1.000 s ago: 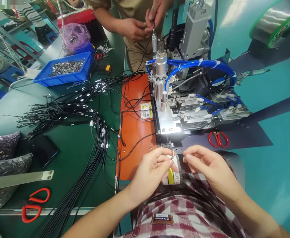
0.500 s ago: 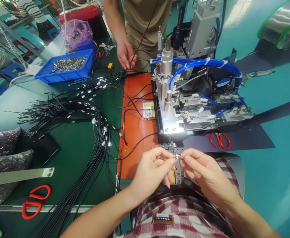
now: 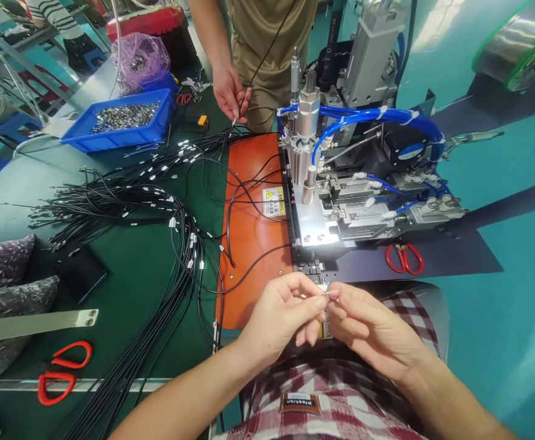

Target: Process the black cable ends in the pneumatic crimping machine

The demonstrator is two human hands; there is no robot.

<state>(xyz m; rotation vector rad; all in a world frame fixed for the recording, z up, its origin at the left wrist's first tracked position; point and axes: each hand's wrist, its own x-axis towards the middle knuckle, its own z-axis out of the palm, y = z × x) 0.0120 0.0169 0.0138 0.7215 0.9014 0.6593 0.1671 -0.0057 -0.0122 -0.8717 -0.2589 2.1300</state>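
Note:
My left hand [image 3: 279,318] pinches a small cable end in front of the machine, thumb against forefinger. From its fingertips thin coloured wires [image 3: 331,295] fan out towards my right hand [image 3: 380,327]. My right thumb and fingers close on these wires, with the fingers hiding part of them. Just beyond both hands lies the near end of a metal track [image 3: 312,267]. Behind it stands a machine [image 3: 311,217] with metal cylinders. Several black cables cross its orange plate [image 3: 253,269] on the left.
Bundled black cables [image 3: 162,311] with white tags spread over the green mat. Red-handled scissors [image 3: 59,373] lie at left, another red-handled pair [image 3: 403,259] at right. A blue bin [image 3: 77,142] holds small metal parts. Across the table, a co-worker's hand [image 3: 228,91] grips a cable.
My right hand has turned and its fingers have straightened, and more of the coloured wires show. My left hand has barely moved. The co-worker's hand has risen slightly leftwards, showing a cable tip.

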